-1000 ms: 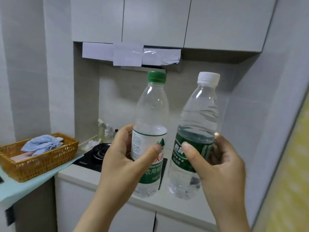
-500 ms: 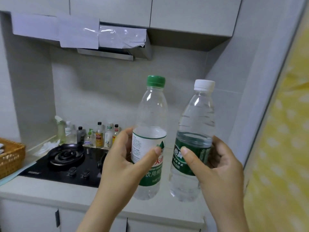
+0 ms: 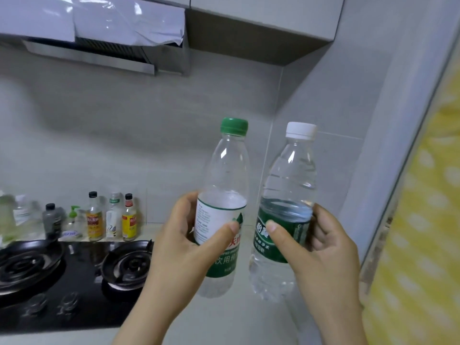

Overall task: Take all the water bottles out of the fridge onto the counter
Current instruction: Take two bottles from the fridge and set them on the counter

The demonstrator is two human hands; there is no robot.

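The left hand (image 3: 184, 247) wraps the label of the green-capped bottle (image 3: 225, 175) and the right hand (image 3: 321, 255) grips the white-capped bottle (image 3: 290, 175) likewise, both upright in the air over the pale counter (image 3: 224, 324), just beside each other. Set down together, one could knock the other over, or a bottle landing near the hob (image 3: 74, 302) might tip onto a burner. The fridge is out of sight, so how many bottles remain I cannot tell. The counter's front edge is cut off, and the condiment bottles (image 3: 112, 217) by the wall are blurred.
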